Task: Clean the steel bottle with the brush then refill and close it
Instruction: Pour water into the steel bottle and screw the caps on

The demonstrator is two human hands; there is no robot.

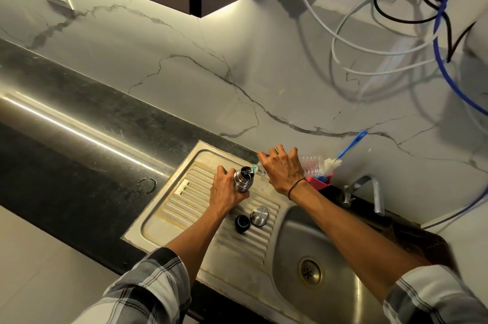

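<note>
Warm under-cabinet light glares in a streak along the dark bench (pixel 79 122). Cables (pixel 369 41) cast soft shadows. Wide-angle distortion bends the edges.

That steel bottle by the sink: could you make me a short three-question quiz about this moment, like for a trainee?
1. True or false: the steel bottle stands open on the drainboard, gripped by the left hand.
2. What does the right hand tip toward its mouth? A) plastic bottle B) kettle C) mug
3. Fill in: the steel cap and black stopper lie on the ____.

Key: 1 true. 2 A, the plastic bottle. 3 drainboard, off the bottle; the brush rests in a pink holder.
</note>
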